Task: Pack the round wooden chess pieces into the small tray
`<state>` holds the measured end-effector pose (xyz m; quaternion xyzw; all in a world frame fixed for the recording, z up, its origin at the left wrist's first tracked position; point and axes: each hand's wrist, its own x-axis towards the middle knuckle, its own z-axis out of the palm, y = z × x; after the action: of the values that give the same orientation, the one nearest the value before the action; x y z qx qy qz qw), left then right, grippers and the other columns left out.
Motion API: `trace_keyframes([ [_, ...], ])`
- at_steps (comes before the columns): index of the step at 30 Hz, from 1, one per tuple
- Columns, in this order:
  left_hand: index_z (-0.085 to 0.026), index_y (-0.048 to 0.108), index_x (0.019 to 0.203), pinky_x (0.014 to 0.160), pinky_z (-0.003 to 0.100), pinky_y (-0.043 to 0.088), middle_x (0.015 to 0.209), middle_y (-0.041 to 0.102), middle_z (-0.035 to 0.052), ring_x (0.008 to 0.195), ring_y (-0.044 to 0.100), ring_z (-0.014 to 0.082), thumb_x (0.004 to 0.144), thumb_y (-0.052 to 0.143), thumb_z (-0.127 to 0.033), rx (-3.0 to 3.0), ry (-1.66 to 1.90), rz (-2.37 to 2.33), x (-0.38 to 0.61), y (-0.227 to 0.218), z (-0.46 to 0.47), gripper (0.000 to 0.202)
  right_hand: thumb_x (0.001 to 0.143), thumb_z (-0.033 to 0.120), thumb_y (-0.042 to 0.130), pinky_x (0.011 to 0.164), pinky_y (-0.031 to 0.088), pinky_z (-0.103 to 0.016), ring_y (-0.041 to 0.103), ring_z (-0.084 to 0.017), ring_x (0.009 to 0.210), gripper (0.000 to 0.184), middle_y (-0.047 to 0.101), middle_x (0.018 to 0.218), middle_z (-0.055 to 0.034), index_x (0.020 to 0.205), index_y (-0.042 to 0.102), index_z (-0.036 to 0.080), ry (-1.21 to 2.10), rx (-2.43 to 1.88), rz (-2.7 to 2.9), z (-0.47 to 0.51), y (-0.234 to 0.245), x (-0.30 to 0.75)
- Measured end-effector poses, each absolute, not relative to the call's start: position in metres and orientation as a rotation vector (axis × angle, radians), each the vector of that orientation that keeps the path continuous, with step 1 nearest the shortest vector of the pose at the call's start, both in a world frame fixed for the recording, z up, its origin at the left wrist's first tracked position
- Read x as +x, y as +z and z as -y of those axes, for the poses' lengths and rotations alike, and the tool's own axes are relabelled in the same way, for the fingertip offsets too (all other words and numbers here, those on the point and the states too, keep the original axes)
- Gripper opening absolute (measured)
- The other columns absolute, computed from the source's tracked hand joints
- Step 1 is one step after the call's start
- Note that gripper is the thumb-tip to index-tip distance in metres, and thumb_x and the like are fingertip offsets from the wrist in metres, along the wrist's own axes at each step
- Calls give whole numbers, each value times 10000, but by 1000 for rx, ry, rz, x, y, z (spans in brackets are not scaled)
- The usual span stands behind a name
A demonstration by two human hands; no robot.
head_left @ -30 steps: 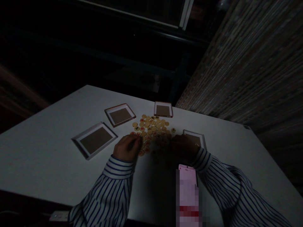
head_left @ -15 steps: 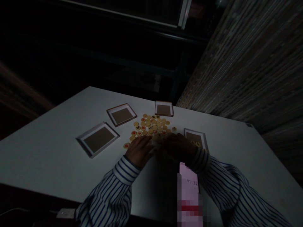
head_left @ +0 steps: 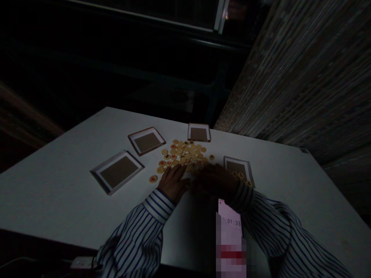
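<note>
A loose cluster of round Chinese chess pieces (head_left: 188,156) lies on the white table; some show red or black characters, others are blank side up. My left hand (head_left: 174,181) rests at the near left edge of the cluster, fingers stretched out and apart, with no piece visibly gripped. Beside it, my right hand (head_left: 216,179) reaches over the near right edge of the pieces. Deep shadow hides its fingertips, so whether it pinches a piece is unclear. A shallow box (head_left: 249,170) right of that hand contains several pieces along its near side.
Three more shallow boxes stand around the cluster: one at the left (head_left: 108,191), one at the back left (head_left: 139,154), one at the back (head_left: 199,141). A phone with a lit timer (head_left: 230,227) lies below my right wrist. A bead-like curtain (head_left: 278,77) hangs at the right.
The view has shifted slightly. My left hand's fingers have straightened a little at the pieces' edge. My right hand stays nearly in place, and the phone's timer went from 01:32 to 01:33.
</note>
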<state>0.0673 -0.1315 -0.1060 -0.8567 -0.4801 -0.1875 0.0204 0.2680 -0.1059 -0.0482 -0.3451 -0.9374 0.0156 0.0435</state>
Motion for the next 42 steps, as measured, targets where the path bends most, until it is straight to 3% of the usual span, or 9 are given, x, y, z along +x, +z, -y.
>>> trace_keyframes([
  [15, -159, 558, 1050, 854, 403, 431, 1081, 609, 100, 1011, 538, 217, 819, 466, -282, -2641, -1044, 1487, 63, -80, 131, 278, 823, 212, 472, 636, 360, -255, 545, -142, 735, 147, 631, 786, -58, 841, 608, 158, 76, -1048, 2680, 109, -45, 274],
  [23, -171, 582, 1022, 752, 349, 493, 928, 665, 89, 876, 606, 200, 818, 452, -325, -2641, -1103, 1480, 77, -75, 136, 288, 810, 294, 505, 574, 412, -200, 578, -99, 645, 173, 655, 756, -9, 865, 628, 185, 704, -1139, 2278, 115, -37, 271],
  [28, -166, 613, 974, 736, 343, 501, 867, 681, 78, 814, 624, 194, 804, 474, -328, -2640, -1190, 1586, 93, -63, 141, 273, 790, 308, 533, 594, 443, -205, 587, -106, 681, 191, 657, 788, -22, 857, 638, 163, 854, -1087, 2109, 117, -35, 276],
  [34, -181, 633, 916, 730, 291, 516, 862, 688, 45, 780, 637, 167, 710, 579, -311, -2674, -1700, 2078, 114, -50, 143, 250, 788, 350, 535, 633, 478, -232, 610, -126, 719, 219, 668, 798, -28, 838, 654, 174, 853, -1091, 1989, 123, -33, 287],
  [39, -153, 647, 892, 738, 320, 526, 859, 697, 72, 792, 646, 199, 627, 642, -312, -2740, -2187, 2278, 131, -48, 137, 309, 776, 354, 551, 617, 494, -249, 617, -137, 708, 226, 672, 793, -42, 850, 657, 168, 817, -1144, 1942, 129, -36, 302],
  [42, -150, 656, 898, 767, 339, 520, 887, 694, 83, 827, 641, 211, 610, 663, -321, -2758, -2278, 2341, 141, -50, 135, 334, 776, 367, 548, 602, 497, -259, 619, -140, 689, 236, 673, 773, -47, 837, 663, 170, 795, -1187, 1943, 129, -39, 313],
])
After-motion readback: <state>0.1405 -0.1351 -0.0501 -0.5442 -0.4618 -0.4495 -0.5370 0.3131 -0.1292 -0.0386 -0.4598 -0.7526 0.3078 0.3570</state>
